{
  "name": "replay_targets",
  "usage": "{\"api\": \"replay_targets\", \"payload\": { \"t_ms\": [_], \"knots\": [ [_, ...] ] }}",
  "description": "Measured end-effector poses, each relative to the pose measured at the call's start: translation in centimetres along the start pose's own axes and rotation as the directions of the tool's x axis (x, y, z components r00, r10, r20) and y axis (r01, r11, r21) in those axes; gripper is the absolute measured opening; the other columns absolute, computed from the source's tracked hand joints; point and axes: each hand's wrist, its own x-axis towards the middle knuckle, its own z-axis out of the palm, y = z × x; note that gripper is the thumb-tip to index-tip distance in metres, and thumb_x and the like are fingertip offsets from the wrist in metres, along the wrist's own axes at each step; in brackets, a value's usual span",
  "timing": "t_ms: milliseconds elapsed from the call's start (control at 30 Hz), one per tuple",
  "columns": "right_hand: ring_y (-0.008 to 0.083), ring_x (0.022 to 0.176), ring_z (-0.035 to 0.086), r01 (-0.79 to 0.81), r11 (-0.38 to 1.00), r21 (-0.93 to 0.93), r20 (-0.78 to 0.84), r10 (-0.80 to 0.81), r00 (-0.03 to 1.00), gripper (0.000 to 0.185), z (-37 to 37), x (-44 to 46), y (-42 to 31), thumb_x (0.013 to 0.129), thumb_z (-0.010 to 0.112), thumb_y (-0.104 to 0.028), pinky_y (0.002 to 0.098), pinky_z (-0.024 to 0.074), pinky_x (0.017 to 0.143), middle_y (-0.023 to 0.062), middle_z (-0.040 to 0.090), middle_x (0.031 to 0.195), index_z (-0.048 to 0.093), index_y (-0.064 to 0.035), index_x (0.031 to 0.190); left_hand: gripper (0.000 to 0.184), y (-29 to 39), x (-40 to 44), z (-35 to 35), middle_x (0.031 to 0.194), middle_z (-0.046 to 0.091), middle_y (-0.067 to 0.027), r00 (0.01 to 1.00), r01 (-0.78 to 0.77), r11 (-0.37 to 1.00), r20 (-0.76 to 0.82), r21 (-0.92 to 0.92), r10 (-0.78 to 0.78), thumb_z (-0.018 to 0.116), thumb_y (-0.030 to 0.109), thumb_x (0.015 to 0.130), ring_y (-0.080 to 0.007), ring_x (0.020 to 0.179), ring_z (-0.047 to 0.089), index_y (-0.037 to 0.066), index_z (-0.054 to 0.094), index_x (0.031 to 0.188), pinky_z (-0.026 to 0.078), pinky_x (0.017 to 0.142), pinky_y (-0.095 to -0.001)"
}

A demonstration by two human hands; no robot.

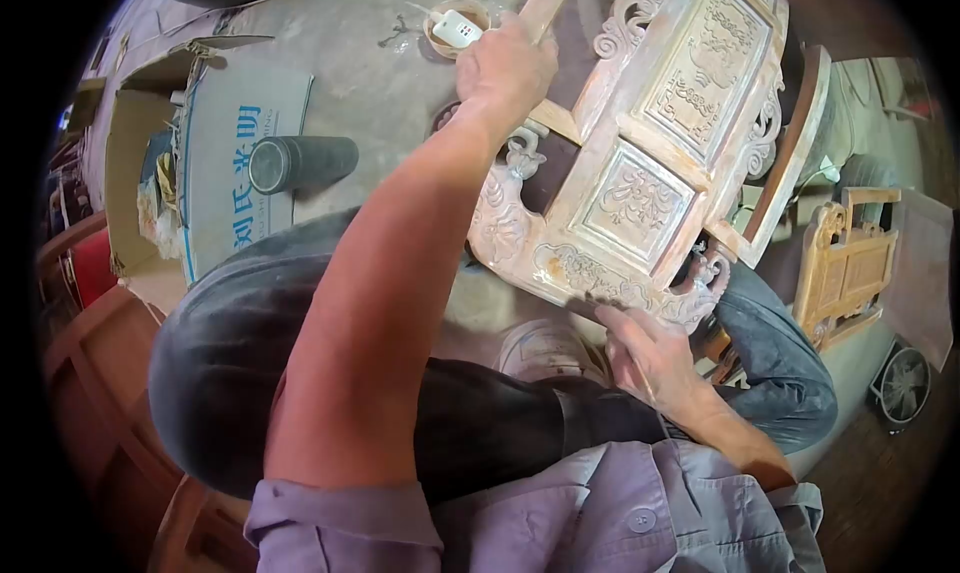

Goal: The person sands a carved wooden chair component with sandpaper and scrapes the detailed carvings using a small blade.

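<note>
A pale carved wooden chair back [630, 208] leans across the lap, its flower-relief panels facing up. My left hand [508, 68] reaches far forward, its fingers wrapped round a bare wooden bar [548, 3] of the same piece. Near the lower carved edge is my right hand [648, 361], fingers bent together. A thin stick-like thing shows at its palm and something dark lies by its fingertips; what it holds is too unclear to name.
On the floor stand a dark cylinder [305, 163], an open cardboard box [215, 153], and a bowl with a white power strip [457, 30]. A second carved wooden piece [845, 263] and a round fan [903, 385] are at the right. Reddish wooden panels [110, 383] stand at the left.
</note>
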Motion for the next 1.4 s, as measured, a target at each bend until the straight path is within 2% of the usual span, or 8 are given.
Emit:
{"api": "replay_targets", "payload": {
  "t_ms": [167, 267, 433, 567, 600, 700, 833, 1400],
  "knots": [
    [0.0369, 0.089, 0.066, 0.069, 0.978, 0.199, 0.236, -0.116, 0.965, 0.052, 0.0, -3.1, -0.2, 0.084, 0.067, -0.001, 0.045, 0.0568, 0.076, 0.0116, 0.062, 0.096, 0.056, -0.0045, 0.135, 0.056, 0.5, 0.0, -0.1, 0.118, 0.073, -0.0273, 1.0, 0.017, 1.0, 0.01, 0.004, -0.017, 0.058, 0.048, 0.097, -0.0439, 0.115, 0.069, 0.001, 0.061, 0.128, 0.051, 0.103, -0.0511],
    [0.0314, 0.115, 0.067, -0.284, 0.835, 0.471, 0.381, 0.098, 0.92, 0.047, -2.0, -3.3, 0.5, 0.093, 0.058, 0.002, 0.0412, 0.0549, 0.097, 0.0172, 0.064, 0.124, 0.051, -0.0021, 0.139, 0.058, -0.1, 0.2, 0.2, 0.118, 0.072, -0.0281, 1.0, -0.008, 1.0, 0.007, 0.006, 0.008, 0.057, 0.049, 0.097, -0.0444, 0.117, 0.068, -0.001, 0.062, 0.127, 0.05, 0.105, -0.0513],
    [0.031, 0.133, 0.059, -0.361, -0.047, 0.931, 0.356, 0.322, 0.877, 0.038, -2.5, -3.9, 1.0, 0.107, 0.051, -0.007, 0.0496, 0.0492, 0.113, 0.0162, 0.058, 0.141, 0.048, -0.0044, 0.144, 0.058, -0.2, 0.2, 0.2, 0.119, 0.072, -0.0295, 1.0, -0.028, 1.0, 0.001, 0.006, 0.028, 0.056, 0.047, 0.096, -0.0444, 0.117, 0.068, -0.003, 0.062, 0.126, 0.05, 0.104, -0.0503],
    [0.0319, 0.102, 0.073, -0.447, 0.093, 0.89, 0.363, 0.449, 0.816, 0.064, -5.2, -1.0, 0.0, 0.11, 0.043, -0.008, 0.038, 0.0656, 0.072, 0.021, 0.049, 0.149, 0.014, -0.0195, 0.167, 0.058, 0.2, -0.3, 0.2, 0.118, 0.072, -0.0291, 1.0, 0.002, 1.0, -0.01, 0.018, -0.001, 0.056, 0.047, 0.097, -0.0438, 0.116, 0.069, -0.003, 0.062, 0.125, 0.051, 0.104, -0.0497],
    [0.0307, 0.089, 0.072, -0.424, 0.433, 0.795, 0.243, 0.412, 0.878, 0.064, -4.0, -0.7, 0.0, 0.108, 0.046, -0.006, 0.0398, 0.0623, 0.065, 0.0189, 0.055, 0.139, 0.021, -0.0206, 0.165, 0.058, 0.5, -0.3, -0.2, 0.118, 0.072, -0.0291, 1.0, 0.017, 0.999, -0.009, 0.028, -0.017, 0.056, 0.047, 0.097, -0.0437, 0.116, 0.069, -0.003, 0.062, 0.125, 0.051, 0.104, -0.0495],
    [0.0303, 0.064, 0.068, -0.106, 0.985, -0.138, -0.023, 0.104, 0.994, 0.061, -1.1, 0.2, -0.1, 0.103, 0.056, -0.006, 0.045, 0.0557, 0.052, 0.0132, 0.067, 0.11, 0.041, -0.024, 0.16, 0.059, 0.2, 0.1, -0.1, 0.118, 0.072, -0.0286, 1.0, 0.002, 1.0, 0.016, 0.031, -0.002, 0.058, 0.048, 0.096, -0.0436, 0.116, 0.069, -0.003, 0.062, 0.126, 0.05, 0.104, -0.0495],
    [0.0323, 0.069, 0.068, -0.091, 0.981, -0.173, 0.054, 0.102, 0.993, 0.078, 0.2, 1.2, -1.1, 0.085, 0.07, -0.007, 0.0439, 0.0592, 0.057, 0.0117, 0.062, 0.11, 0.047, -0.0254, 0.157, 0.057, 0.3, -0.3, 0.0, 0.118, 0.072, -0.0285, 1.0, 0.015, 1.0, -0.022, 0.008, -0.015, 0.059, 0.049, 0.097, -0.0442, 0.116, 0.068, -0.001, 0.063, 0.125, 0.05, 0.105, -0.0497],
    [0.0332, 0.068, 0.067, -0.139, 0.969, -0.202, 0.084, 0.159, 0.984, 0.076, 2.3, 1.1, -0.5, 0.087, 0.065, -0.005, 0.0456, 0.0571, 0.055, 0.0136, 0.058, 0.112, 0.046, -0.0207, 0.159, 0.056, -0.1, 0.1, 0.3, 0.12, 0.072, -0.0284, 1.0, -0.004, 1.0, -0.015, 0.011, 0.004, 0.059, 0.048, 0.096, -0.0447, 0.118, 0.068, 0.0, 0.061, 0.127, 0.051, 0.104, -0.0506]
  ]
}}
